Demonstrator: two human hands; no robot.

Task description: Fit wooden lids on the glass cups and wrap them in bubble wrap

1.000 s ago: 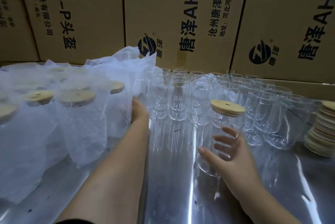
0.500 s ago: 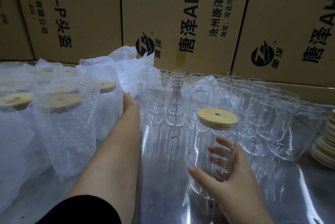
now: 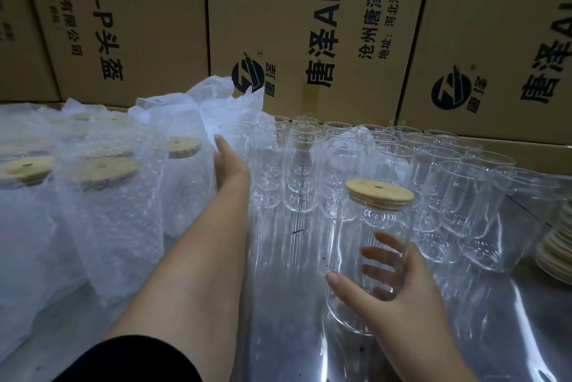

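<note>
Boxes (image 3: 309, 25) wall off the back, well beyond the grip. Beneath it runs the shiny table (image 3: 309, 344).

Bubble wrap (image 3: 123, 227) is heaped to the left of the grip. Wrapped cups (image 3: 105, 168) stand in it, several of them, each lidded, so that share looks finished. Beyond the grip and to its right crowd the bare cups (image 3: 448, 196), row on row, with no lids or wrap. By that count I judge most of the work is left. At the far right of the grip, cut off by the frame edge, sits the lid stack (image 3: 557, 245).

In the grip itself is the cup (image 3: 349, 242), near upright. Whether its base touches the table I cannot tell.

The right hand (image 3: 402, 295) holds it low on the body. The thumb lies across the near side and the fingers curl round the far side, showing through the glass. The left hand (image 3: 227, 165) is well left of the grip, fingers straight, laid flat against the nearest wrapped cup and holding nothing.

The lid (image 3: 380, 195) sits on the cup's rim, so this cup lacks only its wrap.
</note>
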